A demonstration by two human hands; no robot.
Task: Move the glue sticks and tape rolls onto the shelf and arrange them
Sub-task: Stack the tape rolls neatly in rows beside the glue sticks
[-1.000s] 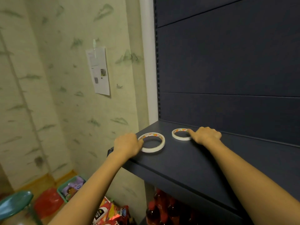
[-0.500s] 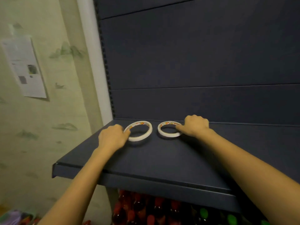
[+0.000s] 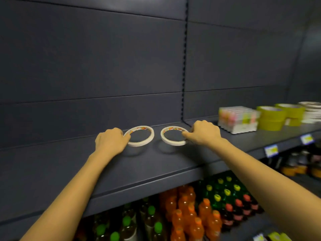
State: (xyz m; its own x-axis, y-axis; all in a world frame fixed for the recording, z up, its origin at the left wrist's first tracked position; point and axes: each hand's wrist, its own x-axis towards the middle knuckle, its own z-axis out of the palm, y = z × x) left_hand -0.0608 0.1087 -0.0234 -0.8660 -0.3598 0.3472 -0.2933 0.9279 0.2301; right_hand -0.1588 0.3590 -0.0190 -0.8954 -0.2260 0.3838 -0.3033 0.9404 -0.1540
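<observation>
Step in hand: placing and spacing two tape rolls on the dark blue-grey metal shelf [image 3: 156, 162].

Landmark: slotted black upright post [image 3: 184, 66] in the shelf's back panel.

- Left tape roll [image 3: 139, 144], a thin white ring with an orange-printed core: left of the post, flat-side down.
- Right tape roll [image 3: 173, 144], same kind: just left of the post's foot, with a small gap to its twin.
- A shadow falls in front of each roll. Whether they rest on the shelf or sit just above it cannot be told.
- Left hand [image 3: 111, 142]: fingers curled, tips pinching the left roll's rim on the side away from the post.
- Right hand [image 3: 203, 134]: fingers curled, pinching the right roll's rim on the post side.
- Right of the post: a blurred pack of pastel sticks [image 3: 237, 119] and yellow-green tape rolls [image 3: 271, 119].

Judgement: this is early placement. The next move probably calls for squaring both rolls in a line and letting go without dragging them. More stock can then be fetched.
</observation>
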